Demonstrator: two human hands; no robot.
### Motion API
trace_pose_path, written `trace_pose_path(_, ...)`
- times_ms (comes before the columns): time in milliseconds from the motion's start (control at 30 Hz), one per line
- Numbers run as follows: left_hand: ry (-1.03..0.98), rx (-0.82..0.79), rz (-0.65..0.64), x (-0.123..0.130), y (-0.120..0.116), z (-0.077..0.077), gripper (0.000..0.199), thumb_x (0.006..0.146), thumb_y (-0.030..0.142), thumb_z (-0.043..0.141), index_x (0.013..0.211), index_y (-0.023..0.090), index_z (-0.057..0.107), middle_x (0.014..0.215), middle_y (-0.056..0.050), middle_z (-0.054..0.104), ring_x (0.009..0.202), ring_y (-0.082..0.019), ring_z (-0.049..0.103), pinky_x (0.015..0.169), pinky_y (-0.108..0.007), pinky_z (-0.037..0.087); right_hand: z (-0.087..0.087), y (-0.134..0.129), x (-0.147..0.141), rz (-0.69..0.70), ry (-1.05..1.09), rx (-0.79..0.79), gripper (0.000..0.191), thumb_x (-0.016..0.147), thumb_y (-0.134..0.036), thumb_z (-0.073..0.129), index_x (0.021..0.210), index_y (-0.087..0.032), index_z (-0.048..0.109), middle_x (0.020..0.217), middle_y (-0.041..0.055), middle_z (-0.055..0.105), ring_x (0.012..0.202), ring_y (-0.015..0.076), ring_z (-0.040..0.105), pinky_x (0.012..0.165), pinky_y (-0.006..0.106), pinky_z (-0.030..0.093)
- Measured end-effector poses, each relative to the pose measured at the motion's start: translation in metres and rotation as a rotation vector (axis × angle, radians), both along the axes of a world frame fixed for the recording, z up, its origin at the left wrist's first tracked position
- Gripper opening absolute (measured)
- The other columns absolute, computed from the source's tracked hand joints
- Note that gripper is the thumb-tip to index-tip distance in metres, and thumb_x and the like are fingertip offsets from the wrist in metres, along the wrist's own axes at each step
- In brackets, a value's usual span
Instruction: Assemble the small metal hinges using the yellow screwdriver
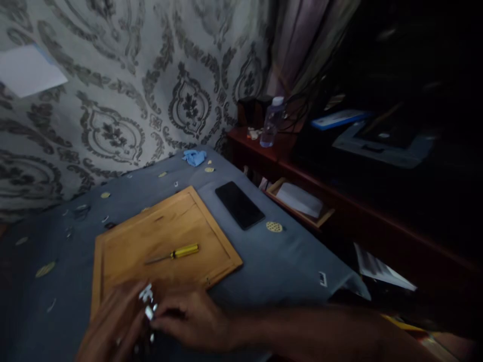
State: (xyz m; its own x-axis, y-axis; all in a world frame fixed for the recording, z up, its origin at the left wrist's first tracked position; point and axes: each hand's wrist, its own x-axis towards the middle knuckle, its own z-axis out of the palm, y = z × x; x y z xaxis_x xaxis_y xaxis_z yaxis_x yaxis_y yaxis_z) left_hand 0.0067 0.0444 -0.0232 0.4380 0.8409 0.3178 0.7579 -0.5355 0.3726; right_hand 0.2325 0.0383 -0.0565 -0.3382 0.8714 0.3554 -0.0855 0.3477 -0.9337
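My left hand (pixel 113 324) is curled at the bottom of the view, by the near edge of a wooden board (pixel 132 246). From the right, my right hand (pixel 194 314) meets it with thumb and fingers pinched together. Between the two hands is a small shiny metal piece (pixel 150 312), blurred, with several bright spots; its kind cannot be made out. Both hands grip it, though the left fingers are partly in shadow. On the board lies a screwdriver (pixel 184 251) with a yellow handle, its shaft pointing left.
Right of the board, a black phone (pixel 240 205) lies on the grey-blue cloth (pixel 260 266). A crumpled blue glove or cloth (pixel 194 157) sits at the back. A clear bottle (pixel 272 123) stands on a red-brown desk (pixel 241 138), above an open drawer (pixel 324 217).
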Motion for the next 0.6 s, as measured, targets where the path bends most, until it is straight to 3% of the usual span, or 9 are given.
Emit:
trace_pose_path(100,-0.097,-0.032,0.107,0.016,-0.012,0.035,0.038,0.092,0.035,0.059,0.129,0.038,0.066,0.12,-0.003,0.076,0.111,-0.028,0.073,0.095,-0.041,0.061,0.017,-0.013,0.017,-0.061,0.053,-0.142,0.016,0.091,-0.033,0.07,0.083,-0.021,0.075,0.081,0.0002,0.076,0.075,0.0142,0.07,0.074,0.024,0.053)
trace_pose_path(200,-0.148,-0.123,0.226,0.025,-0.014,0.052,0.026,0.098,0.037,0.054,0.116,0.027,0.069,0.116,-0.005,0.077,0.111,-0.026,0.071,0.098,-0.037,0.056,0.025,-0.019,0.036,-0.153,0.094,-0.264,0.018,0.09,-0.033,0.069,0.077,-0.021,0.071,0.072,-0.0011,0.071,0.067,0.0131,0.064,0.068,0.024,0.051)
trace_pose_path(367,-0.283,-0.193,0.292,0.023,-0.021,0.044,0.025,0.101,0.035,0.051,0.113,0.023,0.069,0.113,-0.005,0.077,0.111,-0.023,0.071,0.098,-0.033,0.055,0.021,-0.032,0.054,-0.251,0.063,-0.332,0.019,0.088,-0.036,0.069,0.077,-0.022,0.069,0.059,-0.0032,0.06,0.052,0.0112,0.051,0.053,0.023,0.044)
trace_pose_path(600,-0.4,-0.199,0.289,0.011,-0.026,0.038,0.027,0.102,0.039,0.052,0.11,0.019,0.069,0.107,-0.007,0.078,0.106,-0.022,0.072,0.099,-0.036,0.054,0.022,-0.06,0.041,-0.249,-0.097,-0.332,0.023,0.091,-0.036,0.063,0.076,-0.02,0.069,0.064,-0.0014,0.063,0.06,0.0129,0.057,0.059,0.023,0.046)
